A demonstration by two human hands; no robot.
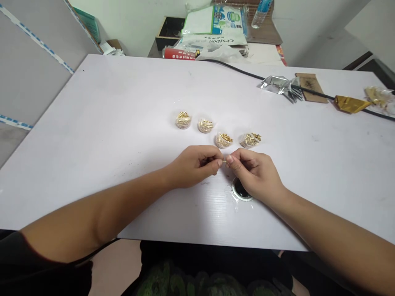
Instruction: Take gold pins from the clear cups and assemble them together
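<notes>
My left hand [200, 165] and my right hand [255, 169] meet near the middle of the white table, fingertips almost touching. Between them runs a thin gold-coloured pin [224, 162], pinched by thumb and finger on both sides; most of it is hidden by the fingers. Just beyond my hands stand several small clear cups of gold metal pieces: one cup [183, 120] at the left, another [205, 126] beside it, a third [224, 140] close to my left fingers, and one [250, 140] beyond my right hand. Partly under my right hand lies a round black dish [241, 189] with a pale rim.
A black cable [234, 68] crosses the back of the table, with silver foil [282, 86], a cardboard piece [311, 88] and gold foil [352, 104] along it. Behind the far edge are plastic packages [216, 39], a black box [170, 32] and a bottle [261, 14].
</notes>
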